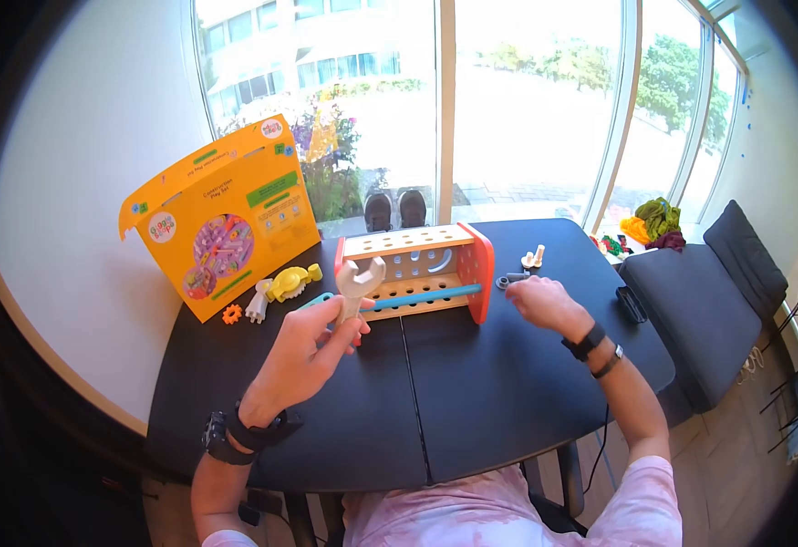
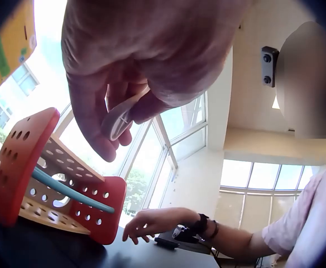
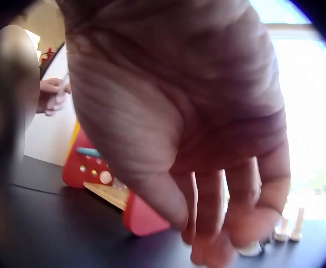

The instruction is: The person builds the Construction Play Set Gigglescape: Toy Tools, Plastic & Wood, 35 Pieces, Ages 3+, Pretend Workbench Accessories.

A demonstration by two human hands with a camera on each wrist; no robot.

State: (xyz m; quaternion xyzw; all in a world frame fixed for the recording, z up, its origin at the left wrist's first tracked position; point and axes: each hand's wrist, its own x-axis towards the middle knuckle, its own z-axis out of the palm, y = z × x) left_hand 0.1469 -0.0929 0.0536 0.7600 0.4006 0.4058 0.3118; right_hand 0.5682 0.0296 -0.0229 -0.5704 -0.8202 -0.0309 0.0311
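My left hand point(image 1: 303, 351) grips a cream toy wrench point(image 1: 361, 276) by its handle, open end up, in front of the toy workbench's left side. The workbench point(image 1: 481, 283) has red end panels, perforated pale wood boards and a blue bar point(image 1: 434, 296) across its front. To its right, my right hand point(image 1: 556, 308) reaches down over the table, fingertips close to small grey pieces point(image 1: 505, 283). Its fingers are loosely bent in the right wrist view, with nothing visible between them. Just beyond stand cream pegs point(image 1: 534, 258), also seen in that view.
A yellow play set box point(image 1: 280, 210) stands at the table's back left. Before it lie a yellow toy saw point(image 1: 290, 284), a white piece point(image 1: 259, 303) and an orange gear point(image 1: 232, 314). A black object point(image 1: 632, 305) lies near the right edge, beside a dark grey seat point(image 1: 691, 319).
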